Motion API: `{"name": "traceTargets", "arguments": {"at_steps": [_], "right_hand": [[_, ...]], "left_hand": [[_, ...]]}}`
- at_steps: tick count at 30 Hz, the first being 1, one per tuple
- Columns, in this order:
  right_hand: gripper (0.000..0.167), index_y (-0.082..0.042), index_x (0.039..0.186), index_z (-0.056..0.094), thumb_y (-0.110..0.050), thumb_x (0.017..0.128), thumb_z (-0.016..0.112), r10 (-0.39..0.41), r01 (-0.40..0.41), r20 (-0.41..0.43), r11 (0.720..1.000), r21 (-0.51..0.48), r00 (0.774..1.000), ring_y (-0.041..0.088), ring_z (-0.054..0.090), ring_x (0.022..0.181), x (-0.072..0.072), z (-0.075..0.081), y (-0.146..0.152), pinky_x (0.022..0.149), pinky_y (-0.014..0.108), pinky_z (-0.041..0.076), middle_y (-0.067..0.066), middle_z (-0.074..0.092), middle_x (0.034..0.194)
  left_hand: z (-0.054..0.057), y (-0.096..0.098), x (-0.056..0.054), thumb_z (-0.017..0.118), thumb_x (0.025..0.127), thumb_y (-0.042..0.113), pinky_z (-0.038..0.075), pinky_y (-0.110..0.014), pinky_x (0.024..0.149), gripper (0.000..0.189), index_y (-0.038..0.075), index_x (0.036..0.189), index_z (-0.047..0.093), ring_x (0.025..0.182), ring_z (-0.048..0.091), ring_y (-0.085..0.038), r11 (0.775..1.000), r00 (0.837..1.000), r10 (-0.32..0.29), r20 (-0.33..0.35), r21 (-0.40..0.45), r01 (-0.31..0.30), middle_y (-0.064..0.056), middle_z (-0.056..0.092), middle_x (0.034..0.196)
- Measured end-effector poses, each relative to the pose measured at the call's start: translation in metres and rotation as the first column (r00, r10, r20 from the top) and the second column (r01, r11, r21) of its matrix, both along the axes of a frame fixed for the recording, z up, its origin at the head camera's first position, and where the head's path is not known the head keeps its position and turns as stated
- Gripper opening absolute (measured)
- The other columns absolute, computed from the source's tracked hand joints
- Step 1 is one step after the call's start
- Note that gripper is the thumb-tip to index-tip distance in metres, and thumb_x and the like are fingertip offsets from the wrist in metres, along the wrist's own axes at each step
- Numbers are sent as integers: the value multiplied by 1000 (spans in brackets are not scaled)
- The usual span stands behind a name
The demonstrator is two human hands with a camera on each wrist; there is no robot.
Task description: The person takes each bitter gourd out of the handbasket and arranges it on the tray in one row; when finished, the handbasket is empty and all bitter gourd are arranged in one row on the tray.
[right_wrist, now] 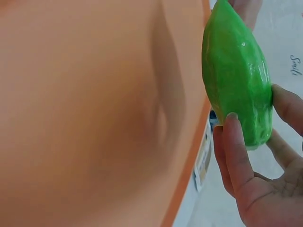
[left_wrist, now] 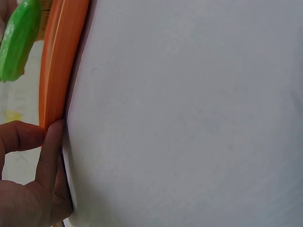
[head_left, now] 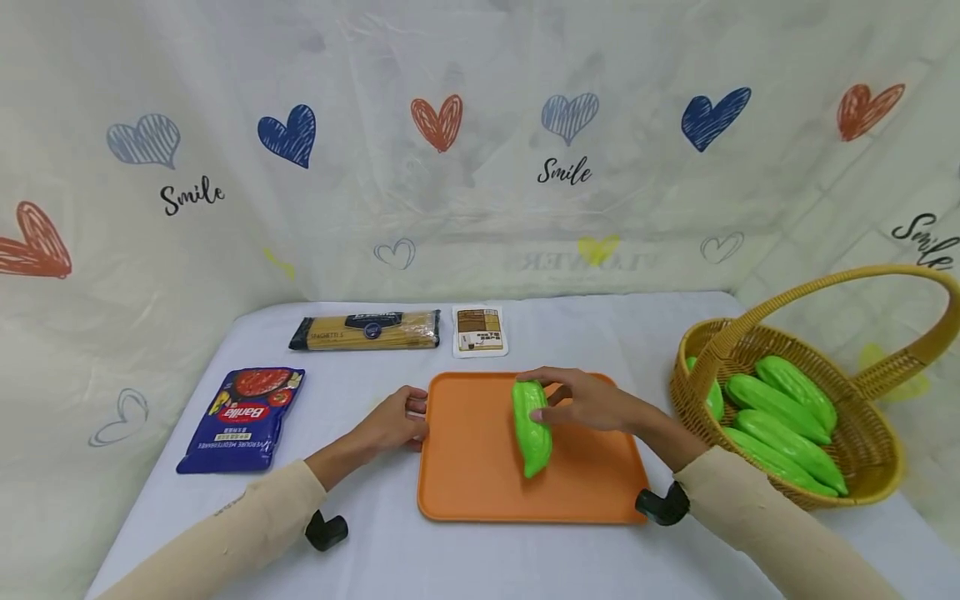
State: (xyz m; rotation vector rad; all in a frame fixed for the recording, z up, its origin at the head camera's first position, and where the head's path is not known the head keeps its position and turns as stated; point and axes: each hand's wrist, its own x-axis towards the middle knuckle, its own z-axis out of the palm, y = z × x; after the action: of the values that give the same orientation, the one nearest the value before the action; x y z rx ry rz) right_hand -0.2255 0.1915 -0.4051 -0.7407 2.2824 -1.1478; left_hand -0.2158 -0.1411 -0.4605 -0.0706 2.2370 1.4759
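Between the thumb and fingers of my right hand (head_left: 592,402) is a glossy, bright green bitter melon (head_left: 531,429) with a ridged skin. It hangs over the orange tray (head_left: 472,492), its pointed end toward me in the head view. The right wrist view shows the melon (right_wrist: 236,71) above the tray's surface, its shadow falling there. My left hand (head_left: 393,421) pinches the tray's left rim; in the left wrist view the thumb lies on one side of the rim (left_wrist: 59,71) and a finger on the other.
A wicker basket (head_left: 885,442) with a tall handle holds several more green melons at the right. Left of the tray lies a blue Barilla pouch (head_left: 240,421). A spaghetti pack (head_left: 367,332) and a small brown-and-white packet (head_left: 480,332) lie behind it, near the cloth backdrop.
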Motion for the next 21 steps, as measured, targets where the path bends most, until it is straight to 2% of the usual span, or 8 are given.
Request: {"name": "traceTargets", "arguments": {"at_steps": [9, 21], "right_hand": [[58, -16, 147, 48, -27, 94, 68, -5, 6, 108, 1000, -15, 994, 30, 64, 114, -12, -6, -18, 92, 37, 57, 13, 52, 137], [63, -14, 151, 44, -27, 94, 69, 26, -23, 158, 999, -23, 987, 30, 64, 116, -24, -14, -44, 95, 39, 57, 12, 52, 136]], "left_hand": [[-1, -3, 0, 68, 81, 0, 64, -36, 73, 66, 1, 142, 43, 103, 64, -24, 1000, 1000, 0, 6, 15, 0, -17, 54, 128], [-3, -1, -1, 69, 81, 0, 64, -34, 72, 65, 2, 141, 45, 99, 65, -22, 1000, 1000, 7, 0, 9, -7, -15, 55, 127]]}}
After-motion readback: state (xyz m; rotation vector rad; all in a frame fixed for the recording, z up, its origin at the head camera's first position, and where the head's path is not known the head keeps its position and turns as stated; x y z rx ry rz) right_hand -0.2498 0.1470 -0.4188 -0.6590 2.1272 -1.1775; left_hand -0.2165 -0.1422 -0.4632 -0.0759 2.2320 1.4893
